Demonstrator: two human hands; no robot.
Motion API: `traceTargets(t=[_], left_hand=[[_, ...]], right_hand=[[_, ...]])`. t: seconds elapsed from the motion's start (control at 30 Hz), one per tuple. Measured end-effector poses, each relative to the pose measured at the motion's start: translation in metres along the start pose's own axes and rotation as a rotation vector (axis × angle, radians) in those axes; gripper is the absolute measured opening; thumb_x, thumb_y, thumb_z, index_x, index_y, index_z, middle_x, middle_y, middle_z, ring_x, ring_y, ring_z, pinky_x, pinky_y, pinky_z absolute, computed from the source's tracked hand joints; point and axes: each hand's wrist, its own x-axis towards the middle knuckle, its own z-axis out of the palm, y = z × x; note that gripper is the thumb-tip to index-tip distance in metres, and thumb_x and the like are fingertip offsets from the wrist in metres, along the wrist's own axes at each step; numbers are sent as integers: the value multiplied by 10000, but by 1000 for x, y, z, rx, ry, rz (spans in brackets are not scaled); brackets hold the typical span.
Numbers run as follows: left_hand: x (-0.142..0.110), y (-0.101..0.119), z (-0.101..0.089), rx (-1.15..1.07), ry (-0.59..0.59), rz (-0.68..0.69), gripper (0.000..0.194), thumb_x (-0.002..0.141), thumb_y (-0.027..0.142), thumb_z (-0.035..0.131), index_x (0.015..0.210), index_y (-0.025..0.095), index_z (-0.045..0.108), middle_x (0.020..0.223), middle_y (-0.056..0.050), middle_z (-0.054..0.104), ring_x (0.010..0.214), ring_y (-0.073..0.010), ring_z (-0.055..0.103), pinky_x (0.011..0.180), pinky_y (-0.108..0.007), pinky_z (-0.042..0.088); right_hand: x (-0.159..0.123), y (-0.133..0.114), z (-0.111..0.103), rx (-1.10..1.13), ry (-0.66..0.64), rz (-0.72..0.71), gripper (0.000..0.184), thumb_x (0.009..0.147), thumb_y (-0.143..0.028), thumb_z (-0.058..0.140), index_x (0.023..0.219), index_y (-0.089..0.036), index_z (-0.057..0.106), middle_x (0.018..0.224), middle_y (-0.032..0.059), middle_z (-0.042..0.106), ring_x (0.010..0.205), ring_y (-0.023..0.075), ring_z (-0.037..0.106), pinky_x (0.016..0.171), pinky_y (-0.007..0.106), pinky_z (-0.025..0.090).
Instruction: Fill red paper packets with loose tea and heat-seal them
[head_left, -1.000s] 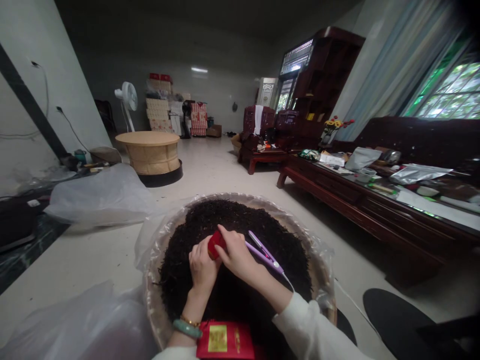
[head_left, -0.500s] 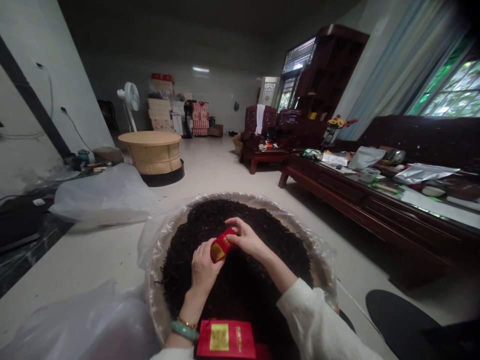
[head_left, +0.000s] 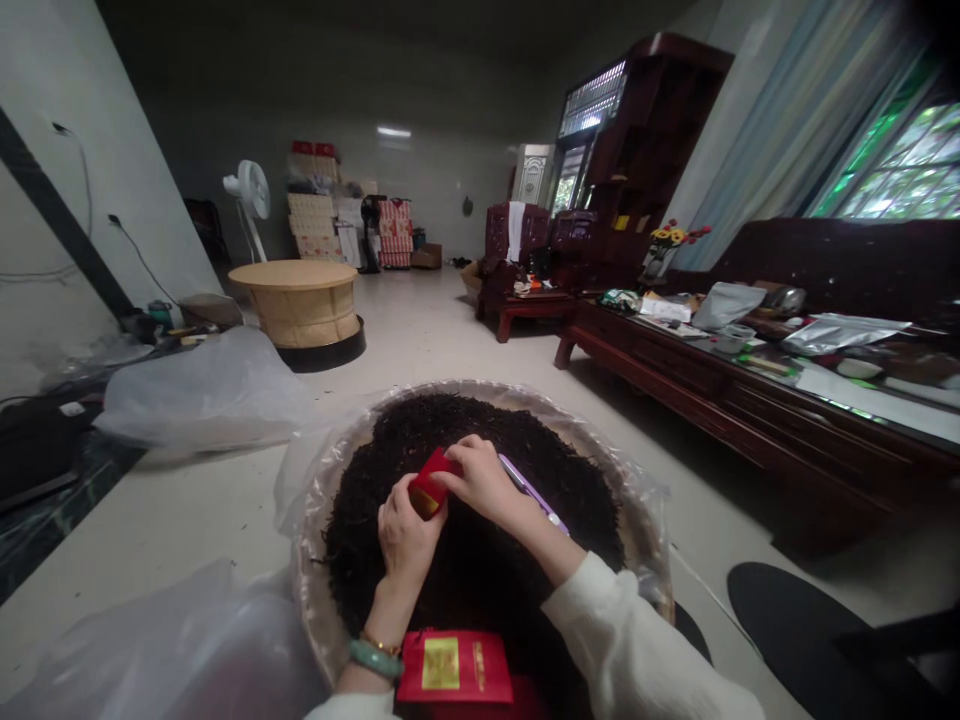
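Observation:
My left hand (head_left: 405, 532) is wrapped round a small red packet (head_left: 430, 483) with a gold patch, held above the leaves. The fingers of my right hand (head_left: 484, 482) are closed on the packet's upper right edge. Beneath both hands, dark dried leaves (head_left: 487, 415) that look like tea fill a wide round basket (head_left: 319, 610) lined with clear plastic. Beside my right wrist, a slim purple tool (head_left: 534, 490) lies on the leaves, partly hidden by the forearm. A larger red pouch (head_left: 491, 665) with a gold label is near my left wrist.
Clear plastic bags (head_left: 199, 390) lie on the floor to the left. A round wooden-topped drum table (head_left: 296, 300) stands beyond, with a white fan (head_left: 251, 190) behind it. On the right, a long dark wooden table (head_left: 667, 375) carries pouches and papers. A black round base (head_left: 787, 625) is at lower right.
The red packet has tilted and moved slightly left in my hands. My right hand has shifted over its upper edge, and the purple tool beside the wrist now shows.

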Motion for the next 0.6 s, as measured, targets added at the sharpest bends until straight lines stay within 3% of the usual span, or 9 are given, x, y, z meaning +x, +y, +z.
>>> traceTargets(t=[0.13, 0.33, 0.47, 0.6], left_hand=[[1, -3, -2, -26, -11, 46, 402, 714, 329, 658, 1056, 163, 526, 895, -101, 689, 801, -272, 675, 696, -362, 508], [0, -6, -5, 3, -81, 88, 425, 709, 303, 666, 1083, 162, 520, 908, -102, 678, 817, -270, 658, 738, -383, 508], [1, -5, -6, -2, -116, 99, 499, 706, 345, 682, 1133, 155, 508, 975, -120, 684, 849, -279, 658, 750, -393, 505], [3, -5, -7, -5, -77, 95, 474, 722, 341, 669, 1127, 146, 521, 1006, -139, 689, 879, -289, 664, 741, -391, 494]], right_hand=[[6, 5, 4, -94, -2, -48, 221, 898, -353, 558, 830, -173, 667, 870, 67, 609, 832, 166, 524, 812, 310, 374], [10, 12, 5, -211, 10, -95, 282, 950, -319, 465, 784, -174, 640, 710, 33, 605, 762, 149, 539, 939, 357, 318], [7, 8, -1, -157, 3, -168, 245, 942, -308, 487, 790, -179, 631, 741, 28, 630, 801, 146, 560, 999, 381, 279], [8, 4, -3, -9, -86, -209, 212, 895, -327, 569, 751, -179, 619, 777, 16, 659, 857, 154, 581, 957, 360, 321]])
